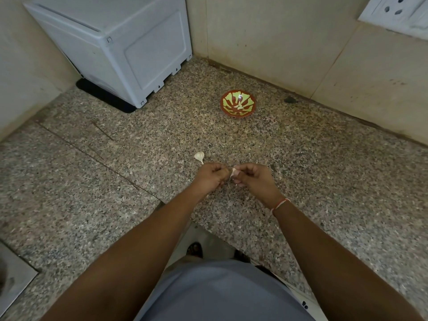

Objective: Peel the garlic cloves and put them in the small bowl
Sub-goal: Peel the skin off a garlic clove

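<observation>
A grey shirt [222, 295] fills the bottom of the frame, and two bare forearms reach forward from it over a speckled stone bench [324, 181]. The left hand [211, 177] and the right hand [254, 179] meet above the bench, each with a tight grip: fingers and thumbs of both pinch one pale garlic clove [233, 173] held between them, clear of the surface. A red-and-white thread [279, 204] circles the right wrist. Just beyond the left hand, a garlic bulb [199, 156] lies on the bench, its stem pointing toward the person. Farther back, near the wall, stands the small bowl [238, 103], red-brown with a yellow-green pattern, holding a few pale pieces that look like peeled cloves [239, 107]. A white box-like appliance [120, 49] sits in the far left corner. A wall socket plate [398, 12] shows at the top right, and sandalled feet [195, 249] appear below the bench edge.
</observation>
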